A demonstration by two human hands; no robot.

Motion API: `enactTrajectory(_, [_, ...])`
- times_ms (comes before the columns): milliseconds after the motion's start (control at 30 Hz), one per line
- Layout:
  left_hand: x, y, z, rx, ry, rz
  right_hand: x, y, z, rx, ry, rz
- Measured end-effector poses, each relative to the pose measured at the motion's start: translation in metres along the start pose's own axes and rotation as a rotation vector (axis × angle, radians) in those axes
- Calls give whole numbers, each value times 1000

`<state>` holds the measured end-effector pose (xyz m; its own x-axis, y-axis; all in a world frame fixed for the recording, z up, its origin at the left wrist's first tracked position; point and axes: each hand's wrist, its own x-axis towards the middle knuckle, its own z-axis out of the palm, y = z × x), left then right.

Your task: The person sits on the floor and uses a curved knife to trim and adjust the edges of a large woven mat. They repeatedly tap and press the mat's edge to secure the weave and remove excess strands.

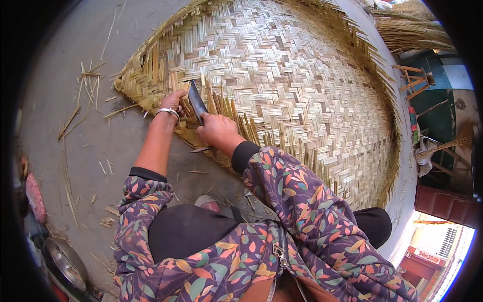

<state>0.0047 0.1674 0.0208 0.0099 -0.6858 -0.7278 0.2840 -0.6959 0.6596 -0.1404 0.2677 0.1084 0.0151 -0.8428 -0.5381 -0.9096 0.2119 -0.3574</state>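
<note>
A large mat (282,85) woven from pale, flat reed strips spreads before me, its edges bristling with upright strip ends. At its near left edge my left hand (174,102), with a silver bangle at the wrist, is closed on some of the reed strips (185,100). My right hand (219,130) grips a knife with a dark curved blade (197,98). The blade points away from me and lies against the strips just right of my left hand. Most of the knife's handle is hidden inside my right fist.
Loose reed scraps (90,83) litter the grey floor (55,110) on the left. A metal basin (65,264) stands at the lower left. Bundles of long stalks (410,31) lie at the far right, near a small wooden stool (413,80) and a straw broom (455,141).
</note>
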Motion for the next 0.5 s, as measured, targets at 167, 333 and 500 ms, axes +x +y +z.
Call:
enactTrajectory(167, [20, -5, 10, 99, 107, -21, 0, 3, -1, -15, -3, -34])
enactTrajectory(333, [54, -16, 25, 451, 357, 196, 6, 6, -2, -95, -28, -74])
enactTrajectory(500, [49, -11, 3, 287, 73, 86, 7, 10, 0, -116, -28, -63])
